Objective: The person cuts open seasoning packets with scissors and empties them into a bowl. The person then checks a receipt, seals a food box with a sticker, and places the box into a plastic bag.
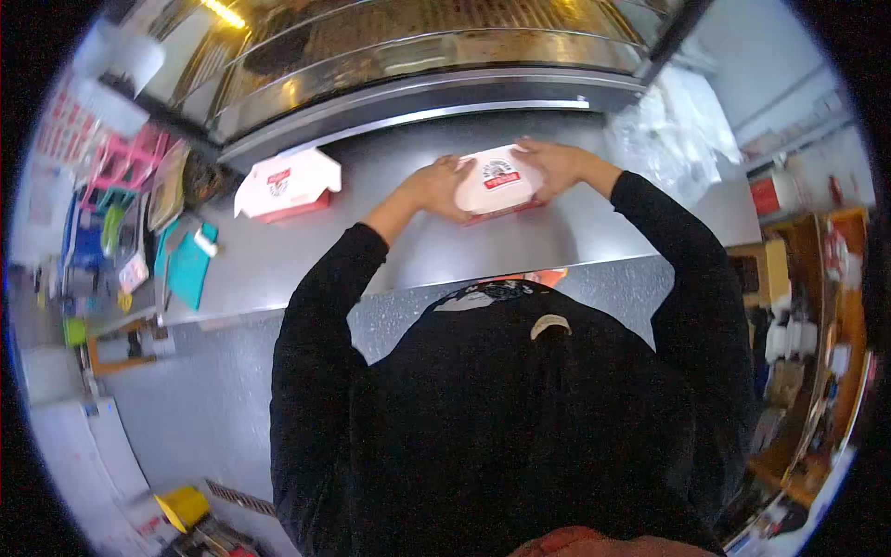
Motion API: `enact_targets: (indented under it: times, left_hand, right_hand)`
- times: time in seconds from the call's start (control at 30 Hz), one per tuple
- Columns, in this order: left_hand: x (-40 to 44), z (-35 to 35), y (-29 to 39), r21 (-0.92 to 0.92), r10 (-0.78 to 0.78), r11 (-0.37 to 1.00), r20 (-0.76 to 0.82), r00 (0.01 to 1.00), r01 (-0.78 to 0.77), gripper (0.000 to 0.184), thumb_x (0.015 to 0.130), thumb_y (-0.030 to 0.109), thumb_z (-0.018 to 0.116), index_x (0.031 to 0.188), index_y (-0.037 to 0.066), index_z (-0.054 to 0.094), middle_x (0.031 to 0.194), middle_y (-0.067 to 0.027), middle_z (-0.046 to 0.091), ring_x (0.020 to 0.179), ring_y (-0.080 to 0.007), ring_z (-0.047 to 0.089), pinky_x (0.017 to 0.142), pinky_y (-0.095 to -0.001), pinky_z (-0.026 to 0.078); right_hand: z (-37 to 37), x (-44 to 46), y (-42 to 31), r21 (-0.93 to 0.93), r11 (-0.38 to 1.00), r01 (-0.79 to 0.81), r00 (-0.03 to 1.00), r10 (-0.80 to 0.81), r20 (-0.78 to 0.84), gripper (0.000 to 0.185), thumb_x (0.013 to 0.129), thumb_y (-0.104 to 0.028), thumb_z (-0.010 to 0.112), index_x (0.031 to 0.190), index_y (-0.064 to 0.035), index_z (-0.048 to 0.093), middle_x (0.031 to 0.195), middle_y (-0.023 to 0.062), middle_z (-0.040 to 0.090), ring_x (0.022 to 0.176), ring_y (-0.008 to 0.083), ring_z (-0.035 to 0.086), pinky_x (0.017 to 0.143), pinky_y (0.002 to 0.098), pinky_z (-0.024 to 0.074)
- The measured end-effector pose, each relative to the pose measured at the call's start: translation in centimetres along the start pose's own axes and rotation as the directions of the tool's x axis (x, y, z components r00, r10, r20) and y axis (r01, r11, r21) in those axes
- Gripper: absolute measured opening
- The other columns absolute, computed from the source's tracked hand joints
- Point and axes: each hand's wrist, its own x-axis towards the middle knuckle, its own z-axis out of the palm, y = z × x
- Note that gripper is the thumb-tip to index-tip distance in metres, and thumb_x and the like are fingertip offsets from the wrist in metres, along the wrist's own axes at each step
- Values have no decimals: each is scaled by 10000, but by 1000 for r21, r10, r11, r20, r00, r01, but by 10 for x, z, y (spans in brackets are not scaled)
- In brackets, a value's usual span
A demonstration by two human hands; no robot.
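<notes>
Both of my hands are round a white and red carton with a printed lid (pixel 501 183) on the metal counter (pixel 418 243). My left hand (pixel 440 187) grips its left side, the thumb side near the lid's edge. On the right side my right hand (pixel 554 169) holds it, fingers curled over the edge. The carton's lid looks closed. To the left, a second carton (pixel 290 183) with the same print stands on the counter, its white lid flaps spreading outward, touched by neither hand.
A glass-fronted cabinet (pixel 418 56) runs along the back. Clear plastic bags (pixel 670 135) lie at the counter's right end. A teal cloth or bag (pixel 191 269) is at the left end, near pink racks (pixel 125 162). Wooden shelves (pixel 840 316) stand at the right.
</notes>
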Motion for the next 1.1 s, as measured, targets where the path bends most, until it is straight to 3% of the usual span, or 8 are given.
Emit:
enact_targets:
  times: [0.43,0.5,0.57,0.63,0.77,0.83,0.97,1.1]
  left_hand:
    - [0,-4,7,10,118,993,114,986,-120,866,556,485,661,1308,212,329,1272,-382,188,1213,-492,173,996,-506,181]
    - [1,2,13,65,12,998,93,996,-18,867,552,496,668,1312,300,299,1305,-370,102,1240,-479,89,970,-574,146]
    - [7,-6,44,79,-122,990,87,989,115,893,546,508,670,1320,302,276,1307,-363,102,1242,-467,91,961,-589,137]
    - [18,-5,73,89,-267,962,82,960,260,919,541,520,672,1329,304,252,1308,-355,102,1244,-456,94,953,-604,128]
    - [37,17,94,62,-454,884,-115,884,462,967,495,538,698,1325,275,276,1262,-356,195,1203,-468,175,952,-590,157]
    - [41,31,92,1,-338,935,-291,895,354,903,505,511,711,1290,237,359,1244,-361,227,1182,-479,211,953,-556,209]
    - [48,42,98,91,-309,927,-359,881,363,786,567,495,683,1247,197,426,1244,-330,288,1152,-481,274,953,-542,232]
    - [50,52,90,284,-206,910,-324,923,303,648,673,470,629,1218,163,460,1274,-112,411,1135,-428,347,966,-526,227]
  right_hand:
    - [71,-31,9,18,999,27,965,-22,-262,539,751,-196,534,1252,-63,387,1310,290,242,1199,391,310,957,360,334]
    - [90,-41,-5,269,962,-51,932,143,-333,377,785,-174,510,1144,-59,509,1284,262,317,1182,360,353,961,356,334]
    - [103,-49,-24,419,901,107,704,229,-672,279,784,-181,524,1029,-61,584,1256,220,384,1149,319,411,957,365,342]
    - [132,-32,-29,223,974,-50,499,218,-839,202,779,-152,533,940,-63,618,1214,190,442,1109,286,459,921,358,385]
    - [66,-107,-39,236,972,8,682,167,-712,179,766,-116,544,916,-48,614,1121,153,524,1030,257,523,854,337,438]
    - [51,-173,-5,333,927,173,360,255,-897,128,762,-100,550,852,-41,618,967,128,598,894,242,584,758,323,477]
    - [76,-294,142,672,730,-124,-154,655,-740,72,709,-131,582,707,-74,627,827,114,622,757,266,593,663,348,468]
    - [163,-351,278,628,477,-615,-95,746,-659,127,719,-139,506,738,-44,588,869,156,586,867,305,535,786,401,414]
